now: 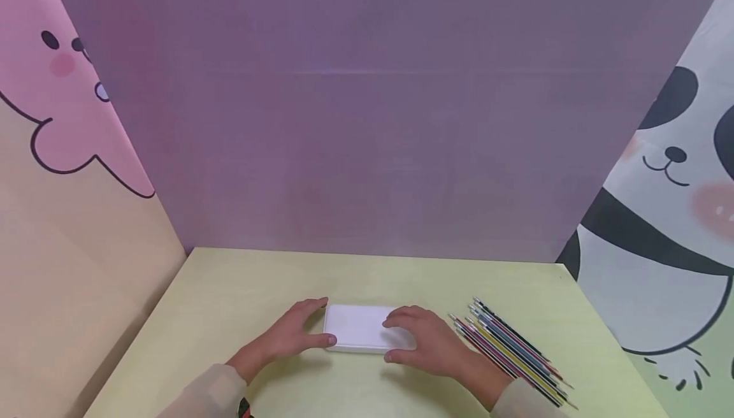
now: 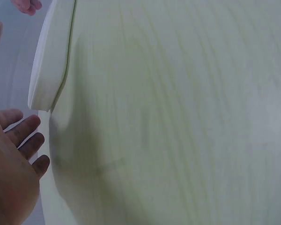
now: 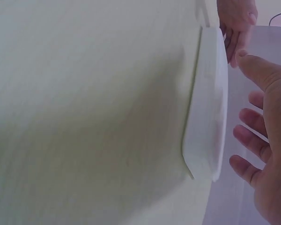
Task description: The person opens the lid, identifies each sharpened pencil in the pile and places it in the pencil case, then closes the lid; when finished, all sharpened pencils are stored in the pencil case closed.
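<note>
A flat white rectangular case (image 1: 358, 327) lies on the table, its lid down. My left hand (image 1: 292, 329) is at the case's left end, thumb and fingers spread apart, the thumb tip close to the near corner. Over the right end, my right hand (image 1: 430, 341) hovers with loosely bent fingers and covers part of the lid. In the left wrist view, a gap shows between my fingers and the white case (image 2: 51, 61). The right wrist view shows the side of the case (image 3: 208, 103) with nothing gripped in my right hand (image 3: 271, 136).
Several pencils (image 1: 510, 348) in mixed colours lie in a slanted bundle to the right, partly behind my right forearm. The pale wooden table (image 1: 241, 278) meets a purple panel (image 1: 367, 150) at the back. Cartoon-printed walls (image 1: 648, 303) stand at both sides.
</note>
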Available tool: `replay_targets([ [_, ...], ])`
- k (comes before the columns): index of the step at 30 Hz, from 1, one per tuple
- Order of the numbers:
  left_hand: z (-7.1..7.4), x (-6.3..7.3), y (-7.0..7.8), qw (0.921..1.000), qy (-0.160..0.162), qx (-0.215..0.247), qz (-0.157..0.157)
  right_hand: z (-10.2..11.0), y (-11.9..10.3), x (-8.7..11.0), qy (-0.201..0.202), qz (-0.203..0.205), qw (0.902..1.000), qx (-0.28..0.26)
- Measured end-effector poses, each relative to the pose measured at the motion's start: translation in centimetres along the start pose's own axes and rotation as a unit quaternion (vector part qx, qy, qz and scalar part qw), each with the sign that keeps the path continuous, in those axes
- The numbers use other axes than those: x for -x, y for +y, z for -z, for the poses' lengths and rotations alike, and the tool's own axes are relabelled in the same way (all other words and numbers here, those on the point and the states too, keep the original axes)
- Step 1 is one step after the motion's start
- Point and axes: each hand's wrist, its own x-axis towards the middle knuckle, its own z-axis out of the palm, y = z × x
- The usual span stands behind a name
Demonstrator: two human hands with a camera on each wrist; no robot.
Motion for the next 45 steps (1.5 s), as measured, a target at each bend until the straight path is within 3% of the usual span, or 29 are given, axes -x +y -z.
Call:
replay_targets([
  [9,-0.4,-0.6,0.1,0.9999,0.007,-0.003,0.011,-1.2,-0.4,-0.8,0.025,0.014,0.9995,-0.015],
  [17,-0.5,-0.5,-0.1,0.9999,0.008,-0.01,0.008,-2.2,-0.2,-1.1,0.012,0.009,0.9998,-0.01],
  [28,-2.3,-0.1,-1.0,0.9986,0.051,-0.008,0.009,-3.3,-0.1,-0.9,0.046,0.037,0.9982,-0.009],
  [34,-2.7,-0.3,-1.0,0.9976,0.066,-0.007,0.021,-3.4,-0.1,-1.1,0.033,0.031,0.999,0.004],
  [45,-1.4,-0.8,-0.1,0.9987,0.042,0.023,0.016,-2.0,-0.3,-1.6,-0.008,0.012,0.9995,0.028],
])
